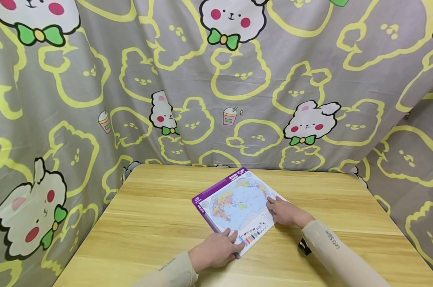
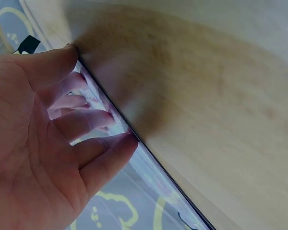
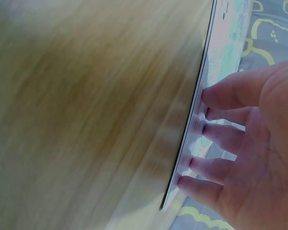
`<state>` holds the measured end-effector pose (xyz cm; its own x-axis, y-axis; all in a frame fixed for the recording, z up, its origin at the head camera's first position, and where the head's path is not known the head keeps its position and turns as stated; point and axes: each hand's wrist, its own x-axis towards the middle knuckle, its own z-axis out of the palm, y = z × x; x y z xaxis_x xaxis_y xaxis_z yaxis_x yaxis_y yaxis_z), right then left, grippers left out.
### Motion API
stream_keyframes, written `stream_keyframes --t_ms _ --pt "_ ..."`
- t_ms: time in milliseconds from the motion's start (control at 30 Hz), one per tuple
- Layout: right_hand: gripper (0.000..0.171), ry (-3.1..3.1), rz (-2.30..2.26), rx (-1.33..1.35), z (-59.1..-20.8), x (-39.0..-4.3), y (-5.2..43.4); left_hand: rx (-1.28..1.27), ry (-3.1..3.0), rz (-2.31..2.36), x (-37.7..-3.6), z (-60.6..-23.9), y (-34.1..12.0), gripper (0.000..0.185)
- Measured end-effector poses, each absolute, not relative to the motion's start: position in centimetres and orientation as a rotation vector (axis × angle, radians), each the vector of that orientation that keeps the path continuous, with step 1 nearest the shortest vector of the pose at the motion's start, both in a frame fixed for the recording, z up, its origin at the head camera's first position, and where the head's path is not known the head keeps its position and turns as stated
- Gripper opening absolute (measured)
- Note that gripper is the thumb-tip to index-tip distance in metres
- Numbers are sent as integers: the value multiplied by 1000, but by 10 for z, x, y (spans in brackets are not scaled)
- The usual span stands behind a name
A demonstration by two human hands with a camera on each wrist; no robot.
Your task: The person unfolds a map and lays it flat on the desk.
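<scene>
A glossy world map sheet with a purple border (image 1: pixel 238 201) lies flat on the wooden table (image 1: pixel 159 223), turned at an angle. My left hand (image 1: pixel 216 250) rests at its near corner, fingers laid on the printed surface by the colour legend. In the left wrist view the fingers (image 2: pixel 91 122) touch the shiny sheet (image 2: pixel 149 191) right at its edge. My right hand (image 1: pixel 284 211) sits on the sheet's right edge with fingers stretched out. The right wrist view shows those fingertips (image 3: pixel 206 129) pressing the rim of the map (image 3: pixel 225 57) against the table (image 3: pixel 86 120).
A grey curtain printed with yellow and white bunnies (image 1: pixel 216 99) hangs behind the table and wraps both sides. A small black object (image 1: pixel 304 247) lies under my right forearm. Bare wood (image 2: pixel 206 96) stretches to the left of the map.
</scene>
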<state>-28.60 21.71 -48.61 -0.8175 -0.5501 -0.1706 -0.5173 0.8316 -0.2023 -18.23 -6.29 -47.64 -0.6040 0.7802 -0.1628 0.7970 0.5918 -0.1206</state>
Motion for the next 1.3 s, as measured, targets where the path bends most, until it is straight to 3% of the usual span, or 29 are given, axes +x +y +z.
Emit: stream_keyframes --t_ms 800,1300 --pt "47 2793 -202 -803 -483 -288 216 1441 2753 -342 -180 -481 -54 39" --pt "46 2787 -216 -854 -485 -295 219 1362 2739 -323 -179 -479 -49 48"
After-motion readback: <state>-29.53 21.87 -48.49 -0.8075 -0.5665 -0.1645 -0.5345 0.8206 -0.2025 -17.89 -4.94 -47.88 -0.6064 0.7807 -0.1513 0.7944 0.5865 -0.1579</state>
